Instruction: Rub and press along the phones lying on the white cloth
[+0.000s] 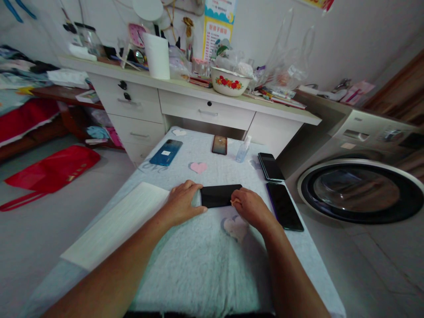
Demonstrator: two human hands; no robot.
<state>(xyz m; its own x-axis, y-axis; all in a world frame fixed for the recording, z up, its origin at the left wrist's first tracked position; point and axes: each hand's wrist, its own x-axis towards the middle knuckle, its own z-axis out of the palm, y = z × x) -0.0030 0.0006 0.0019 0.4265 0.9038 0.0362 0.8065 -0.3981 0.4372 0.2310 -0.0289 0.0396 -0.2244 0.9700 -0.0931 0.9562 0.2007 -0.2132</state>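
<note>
A black phone [217, 196] lies flat on the cloth-covered table [198, 265], its dark screen up. My left hand [184, 202] rests at its left end, thumb and fingers apart at the two corners. My right hand [247, 204] is closed over the right end, pinching something small and orange-tan that I cannot make out. Behind the phone are a blue phone [166, 152] with a white label, a smaller brown-screened phone [219, 145] and a clear spray bottle [243, 150]. More dark phones, a stacked one [270, 167] and a single one [285, 206], lie at the right edge.
A long white sheet [115, 225] lies along the table's left side. A white desk [185, 95] at the back holds a paper roll [157, 56] and a flowered bowl [231, 81]. A washing machine [361, 163] stands at the right, a red bag [56, 169] on the left floor.
</note>
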